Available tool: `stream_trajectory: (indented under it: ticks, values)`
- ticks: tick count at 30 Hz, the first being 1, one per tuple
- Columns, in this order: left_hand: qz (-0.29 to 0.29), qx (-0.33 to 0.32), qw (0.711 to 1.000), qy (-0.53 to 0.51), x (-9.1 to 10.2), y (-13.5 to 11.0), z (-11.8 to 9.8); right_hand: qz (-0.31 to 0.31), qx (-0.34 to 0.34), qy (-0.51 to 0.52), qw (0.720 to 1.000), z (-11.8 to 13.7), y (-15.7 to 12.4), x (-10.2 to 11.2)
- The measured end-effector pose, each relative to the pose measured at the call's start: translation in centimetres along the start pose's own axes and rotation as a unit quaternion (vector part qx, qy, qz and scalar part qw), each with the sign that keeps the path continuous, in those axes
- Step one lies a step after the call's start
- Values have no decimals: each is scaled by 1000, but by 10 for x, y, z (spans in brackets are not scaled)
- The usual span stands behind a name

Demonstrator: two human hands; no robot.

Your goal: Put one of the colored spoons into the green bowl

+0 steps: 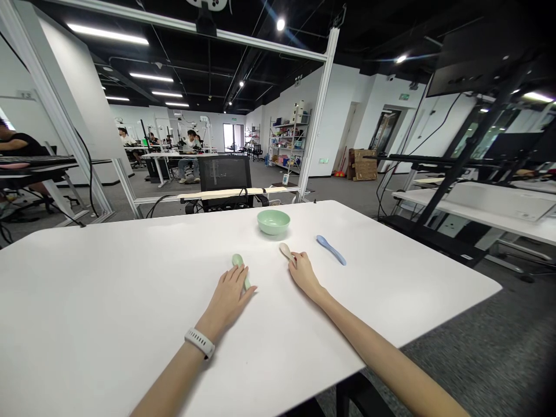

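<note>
On the white table (143,278), my left hand (229,291) lies over the handle of a light green spoon (237,260), fingers stretched out and thumb apart. The spoon's bowl end shows beyond the fingertips. My right hand (304,275) is closed on the handle of a beige spoon (285,250), whose bowl end points away from me; the rest of its handle is hidden by the fingers. To the right of that hand lies a blue spoon (331,249), untouched. A green bowl (273,222) stands upright beyond the spoons.
A metal frame (319,116) rises behind the table, with a black mesh chair (225,176) past it. Other people sit at desks farther back. To the right stand a black stand (469,139) and another white table (486,209). Part of a black chair (360,397) shows below the near edge.
</note>
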State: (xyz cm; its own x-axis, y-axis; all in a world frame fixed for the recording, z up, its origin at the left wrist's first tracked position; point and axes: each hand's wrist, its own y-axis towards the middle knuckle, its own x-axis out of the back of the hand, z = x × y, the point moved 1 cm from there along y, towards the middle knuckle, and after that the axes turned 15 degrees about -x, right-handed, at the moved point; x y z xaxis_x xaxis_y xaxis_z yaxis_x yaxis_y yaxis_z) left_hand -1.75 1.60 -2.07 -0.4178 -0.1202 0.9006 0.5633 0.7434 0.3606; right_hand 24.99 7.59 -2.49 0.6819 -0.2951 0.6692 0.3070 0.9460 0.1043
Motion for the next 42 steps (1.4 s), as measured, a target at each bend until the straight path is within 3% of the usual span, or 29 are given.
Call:
stream_trajectory:
  ticks: [42]
  values:
    - [2,7,1000,3,-2,2,-4,-15,-2,17,1000,-3,2,-2]
